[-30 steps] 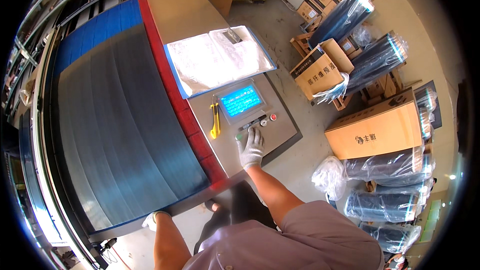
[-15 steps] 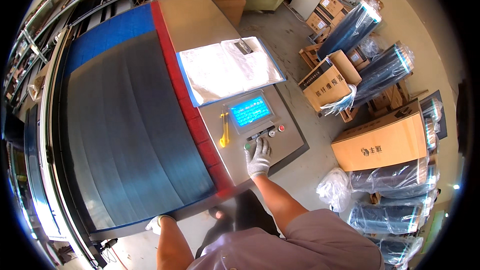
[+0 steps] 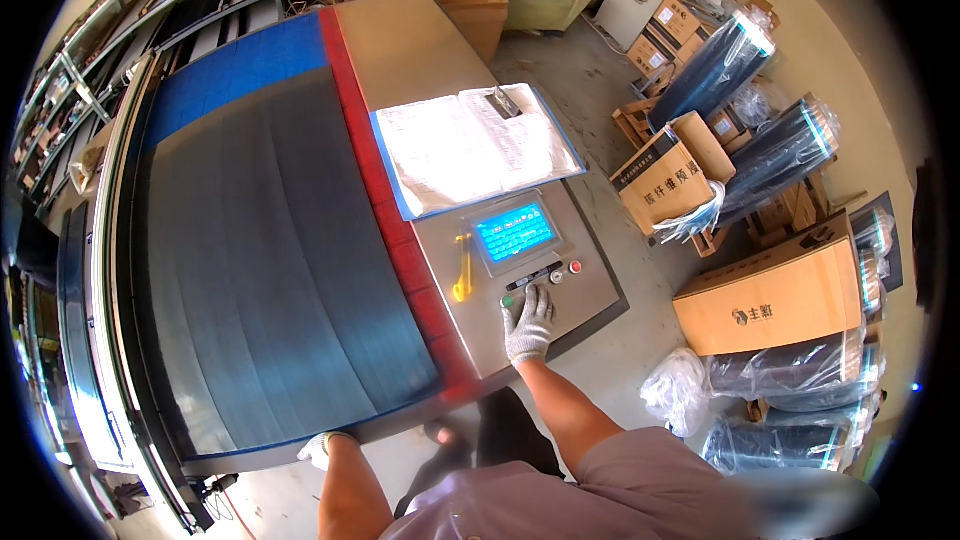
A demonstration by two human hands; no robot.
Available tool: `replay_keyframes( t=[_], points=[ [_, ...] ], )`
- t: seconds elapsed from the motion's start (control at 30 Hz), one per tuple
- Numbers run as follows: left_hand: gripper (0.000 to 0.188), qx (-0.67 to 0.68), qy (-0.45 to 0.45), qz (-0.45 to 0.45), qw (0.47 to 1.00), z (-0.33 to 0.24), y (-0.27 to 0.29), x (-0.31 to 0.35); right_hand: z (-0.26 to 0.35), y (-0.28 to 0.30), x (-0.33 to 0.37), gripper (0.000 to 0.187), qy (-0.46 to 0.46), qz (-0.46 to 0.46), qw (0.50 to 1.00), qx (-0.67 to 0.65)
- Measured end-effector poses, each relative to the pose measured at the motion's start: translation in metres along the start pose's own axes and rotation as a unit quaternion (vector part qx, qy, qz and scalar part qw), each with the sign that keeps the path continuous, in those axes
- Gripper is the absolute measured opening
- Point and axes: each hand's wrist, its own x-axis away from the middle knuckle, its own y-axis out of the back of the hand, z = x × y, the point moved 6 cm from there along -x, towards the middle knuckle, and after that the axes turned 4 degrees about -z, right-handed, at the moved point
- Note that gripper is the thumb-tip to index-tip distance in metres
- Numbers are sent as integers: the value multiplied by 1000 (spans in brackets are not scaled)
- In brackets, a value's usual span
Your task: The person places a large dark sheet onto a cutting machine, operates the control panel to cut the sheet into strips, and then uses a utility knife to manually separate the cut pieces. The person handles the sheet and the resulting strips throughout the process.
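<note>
Gloved right grip (image 3: 529, 328) rests on the grey tabletop (image 3: 472, 328), fingers extended and slightly apart.
The dark marker (image 3: 534, 276) lies just beyond its fingertips, long axis slanting from lower left to upper right; I cannot tell which end is the tip. A green button (image 3: 507, 302) sits by the thumb. Left grip (image 3: 318, 449), near the black sheet (image 3: 280, 270): fingers hidden, state unclear.

Resting the gloved right hand (image 3: 529, 327) on the grey panel (image 3: 485, 328) right of centre, beside a green button (image 3: 508, 301) and below a black marker (image 3: 534, 276); resting the gloved left hand (image 3: 324, 448) at the front edge of the table (image 3: 400, 414), lower left of centre; showing a dark sheet (image 3: 260, 270) across the left half
</note>
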Motion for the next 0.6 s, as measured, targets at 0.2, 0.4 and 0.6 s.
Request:
replay_keyframes(
  t=[0.2, 0.4, 0.6],
  points=[
    [61, -25, -5, 14, 1000, -2, 7, 13, -1, -1, 0, 72, 6, -5, 1000, 11],
    [56, -106, -115, -33, 987, 1, -11, -29, 7, 1, 3, 69, -8, 5, 1000, -16],
    [57, -105, -169, -75, 977, 0, -8, -21, 3, -5, 3, 70, -13, 0, 1000, 4]
  ],
)
